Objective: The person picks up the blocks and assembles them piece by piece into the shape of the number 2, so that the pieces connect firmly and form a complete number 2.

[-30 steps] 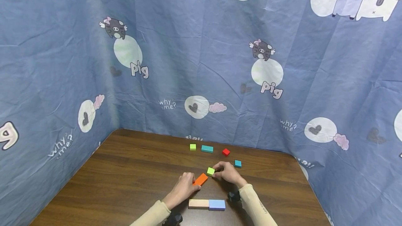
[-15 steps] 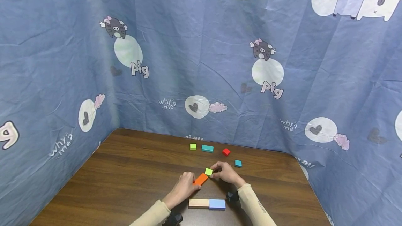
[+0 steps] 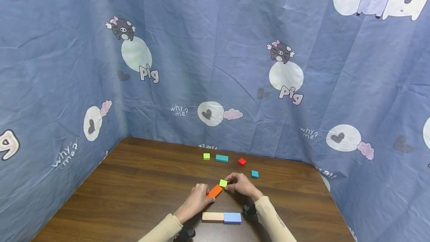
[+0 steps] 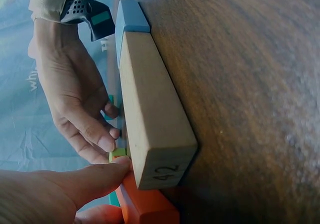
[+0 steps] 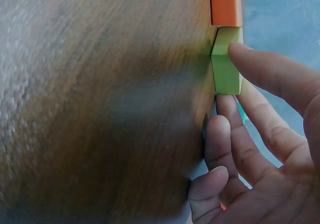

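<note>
My left hand (image 3: 198, 201) grips an orange block (image 3: 215, 191), which lies slantwise on the table. The right hand (image 3: 242, 184) pinches a small lime-green block (image 3: 223, 183) between thumb and fingers, at the far right end of the orange one. In the right wrist view the green block (image 5: 227, 63) meets the end of the orange block (image 5: 226, 4). Nearer the person, a natural wood block (image 3: 213, 217) and a light blue block (image 3: 232, 218) lie end to end in a row. The left wrist view shows the wood block (image 4: 157, 108) marked 42.
Toward the back of the brown table (image 3: 141, 182) lie another lime-green block (image 3: 206, 156), a teal block (image 3: 222, 158), a red block (image 3: 242, 161) and a small blue block (image 3: 255, 174). A blue printed cloth (image 3: 215, 66) hangs behind the table's far edge.
The right hand has moved the small green block slightly left, closing the gap to the orange block. The left hand and the orange block have stayed in place.
</note>
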### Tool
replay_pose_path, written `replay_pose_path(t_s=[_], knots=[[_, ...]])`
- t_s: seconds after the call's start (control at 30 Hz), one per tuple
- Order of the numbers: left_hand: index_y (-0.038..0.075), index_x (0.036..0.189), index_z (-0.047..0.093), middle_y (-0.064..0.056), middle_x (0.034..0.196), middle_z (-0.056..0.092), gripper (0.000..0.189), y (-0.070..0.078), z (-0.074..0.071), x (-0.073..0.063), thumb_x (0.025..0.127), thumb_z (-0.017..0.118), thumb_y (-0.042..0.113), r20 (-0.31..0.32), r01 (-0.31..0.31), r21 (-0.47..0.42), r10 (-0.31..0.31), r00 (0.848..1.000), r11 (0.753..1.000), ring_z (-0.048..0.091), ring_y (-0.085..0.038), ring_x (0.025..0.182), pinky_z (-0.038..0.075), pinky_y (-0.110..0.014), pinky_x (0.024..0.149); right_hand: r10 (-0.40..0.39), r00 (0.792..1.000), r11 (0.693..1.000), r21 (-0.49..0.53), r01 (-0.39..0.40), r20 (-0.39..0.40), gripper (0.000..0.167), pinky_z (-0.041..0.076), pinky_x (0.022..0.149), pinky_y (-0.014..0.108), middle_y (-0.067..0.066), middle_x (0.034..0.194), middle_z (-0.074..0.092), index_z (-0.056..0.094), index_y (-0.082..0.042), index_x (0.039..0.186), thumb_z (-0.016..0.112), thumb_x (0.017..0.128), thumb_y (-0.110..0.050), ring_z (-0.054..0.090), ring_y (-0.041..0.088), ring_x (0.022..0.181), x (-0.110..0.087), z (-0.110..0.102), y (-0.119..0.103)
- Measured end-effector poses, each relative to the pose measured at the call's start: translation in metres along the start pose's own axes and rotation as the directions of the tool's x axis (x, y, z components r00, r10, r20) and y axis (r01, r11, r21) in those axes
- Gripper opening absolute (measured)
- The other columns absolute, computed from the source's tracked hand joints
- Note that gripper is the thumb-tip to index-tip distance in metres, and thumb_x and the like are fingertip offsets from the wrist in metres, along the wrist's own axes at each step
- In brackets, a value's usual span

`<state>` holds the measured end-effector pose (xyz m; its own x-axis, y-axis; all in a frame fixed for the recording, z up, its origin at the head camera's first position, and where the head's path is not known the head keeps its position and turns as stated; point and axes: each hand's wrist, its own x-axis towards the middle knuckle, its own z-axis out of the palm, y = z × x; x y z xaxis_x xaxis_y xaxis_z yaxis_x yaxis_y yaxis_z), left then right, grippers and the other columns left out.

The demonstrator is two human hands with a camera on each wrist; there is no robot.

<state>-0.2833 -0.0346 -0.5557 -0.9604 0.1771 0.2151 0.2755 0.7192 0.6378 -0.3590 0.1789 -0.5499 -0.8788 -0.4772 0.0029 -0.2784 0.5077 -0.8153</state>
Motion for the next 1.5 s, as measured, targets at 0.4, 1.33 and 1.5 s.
replay_pose_path(t_s=[0.4,1.33,1.5], knots=[[0.003,0.073,0.061,0.000,0.066,0.054,0.025,0.000,0.001,0.000,0.071,0.084,0.015,-0.010,-0.002,0.017,0.002,1.000,1.000,0.043,-0.010,0.056,0.037,-0.024,0.049,-0.011,1.000,0.999,0.034,0.011,-0.002,0.031,0.045,0.060,0.023,0.016,0.099,0.067,0.067,-0.002,0.110,0.075,0.080,-0.010,0.056,0.016,0.079,-0.004,-0.003,0.001],[0.004,0.069,0.057,0.003,0.064,0.046,0.029,0.001,0.001,0.000,0.070,0.084,0.014,-0.027,-0.015,0.012,0.016,1.000,1.000,0.037,-0.009,0.055,0.030,-0.022,0.047,0.036,0.991,0.974,0.227,-0.006,-0.127,0.035,0.049,0.058,0.028,0.017,0.104,0.068,0.062,0.003,0.118,0.067,0.090,-0.018,0.061,0.016,0.076,-0.024,-0.025,0.033],[0.004,0.069,0.058,0.002,0.064,0.048,0.029,0.001,0.000,-0.001,0.069,0.085,0.015,-0.036,-0.026,0.022,0.027,0.999,0.999,0.039,-0.009,0.055,0.032,-0.022,0.048,0.074,0.985,0.971,0.235,-0.036,-0.155,0.037,0.049,0.058,0.025,0.015,0.104,0.069,0.063,0.002,0.118,0.070,0.088,-0.020,0.061,0.013,0.075,-0.028,-0.030,0.038]])
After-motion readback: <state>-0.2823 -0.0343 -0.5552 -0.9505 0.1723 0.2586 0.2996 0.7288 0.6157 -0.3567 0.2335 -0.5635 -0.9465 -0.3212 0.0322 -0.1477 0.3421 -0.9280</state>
